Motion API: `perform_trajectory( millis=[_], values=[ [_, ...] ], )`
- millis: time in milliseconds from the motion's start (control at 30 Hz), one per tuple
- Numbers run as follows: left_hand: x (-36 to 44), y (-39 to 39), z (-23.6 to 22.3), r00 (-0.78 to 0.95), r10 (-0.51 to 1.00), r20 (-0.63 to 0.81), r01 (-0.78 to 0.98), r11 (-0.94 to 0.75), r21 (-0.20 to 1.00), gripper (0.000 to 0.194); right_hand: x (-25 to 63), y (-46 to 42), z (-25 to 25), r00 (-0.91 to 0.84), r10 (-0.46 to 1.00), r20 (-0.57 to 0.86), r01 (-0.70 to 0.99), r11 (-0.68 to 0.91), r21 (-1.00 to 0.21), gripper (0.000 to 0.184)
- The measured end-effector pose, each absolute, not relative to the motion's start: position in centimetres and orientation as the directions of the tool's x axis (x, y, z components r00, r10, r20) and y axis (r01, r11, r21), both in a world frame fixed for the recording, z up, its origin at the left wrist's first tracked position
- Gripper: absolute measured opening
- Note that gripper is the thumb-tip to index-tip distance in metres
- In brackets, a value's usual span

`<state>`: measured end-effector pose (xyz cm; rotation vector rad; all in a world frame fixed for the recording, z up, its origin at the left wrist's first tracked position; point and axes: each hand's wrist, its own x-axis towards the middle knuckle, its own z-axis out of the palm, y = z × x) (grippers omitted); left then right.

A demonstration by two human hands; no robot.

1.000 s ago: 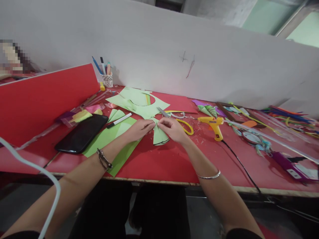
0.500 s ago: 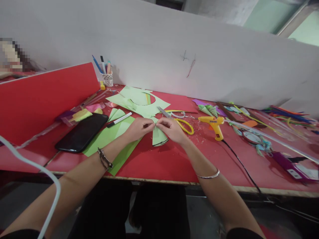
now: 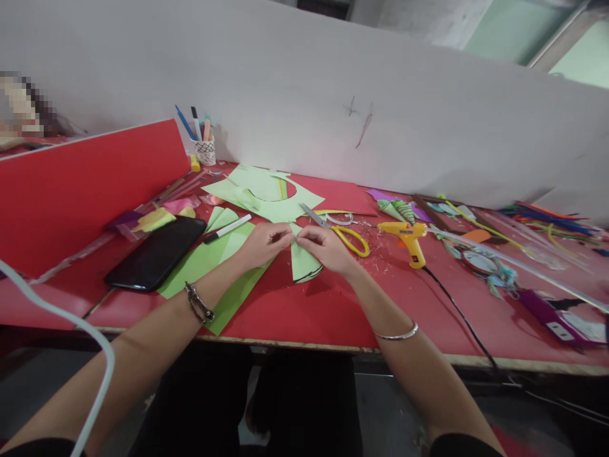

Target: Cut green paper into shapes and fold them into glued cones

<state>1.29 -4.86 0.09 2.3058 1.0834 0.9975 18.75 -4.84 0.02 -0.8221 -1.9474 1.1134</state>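
Both of my hands pinch the narrow top of a folded light-green paper wedge (image 3: 303, 262), whose rounded lower edge carries a dark line. My left hand (image 3: 269, 245) grips it from the left with thumb and fingertips together. From the right, my right hand (image 3: 328, 246) holds the same tip, its fingers curled. The fingertips nearly meet and partly hide the tip. Just beyond the right hand lie yellow-handled scissors (image 3: 352, 240). Behind the hands is a light-green sheet (image 3: 280, 208) with a round cut-out. Green paper (image 3: 233, 298) lies under my left wrist.
A black phone (image 3: 157, 254) and a white marker (image 3: 228, 228) lie to the left, near a standing red board (image 3: 95, 184). Rightward are a yellow glue gun (image 3: 406, 238) with a black cord and a purple power strip (image 3: 552, 317). A pen cup (image 3: 205, 152) stands at the wall.
The paper wedge's lower edge has shifted slightly, with its layers a little more fanned. Both hands keep their pinch at nearly the same spot.
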Motion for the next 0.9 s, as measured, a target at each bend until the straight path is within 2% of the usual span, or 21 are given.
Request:
perform_trajectory(
  millis=[333, 500, 700, 900],
  values=[
    [1.27, -5.04, 0.22, 0.314, 0.820, 0.478, 0.433, -0.572, 0.697, 0.022, 18.73, -4.96, -0.13, -0.541, 0.811, 0.223, 0.214, 0.389, -0.896, 0.022],
    [1.36, -5.07, 0.19, 0.350, 0.842, 0.410, 0.355, -0.524, 0.774, 0.024, 18.76, -4.80, -0.33, -0.572, 0.788, 0.227, 0.229, 0.420, -0.878, 0.021],
    [1.37, -4.76, -0.25, 0.392, 0.836, 0.384, 0.472, -0.541, 0.696, 0.038, 18.65, -4.77, -0.47, -0.569, 0.786, 0.241, 0.253, 0.446, -0.858, 0.022],
    [1.27, -4.85, -0.14, 0.344, 0.859, 0.379, 0.520, -0.511, 0.685, 0.044, 18.56, -4.97, -0.43, -0.576, 0.788, 0.217, 0.259, 0.428, -0.866, 0.025]
  ],
)
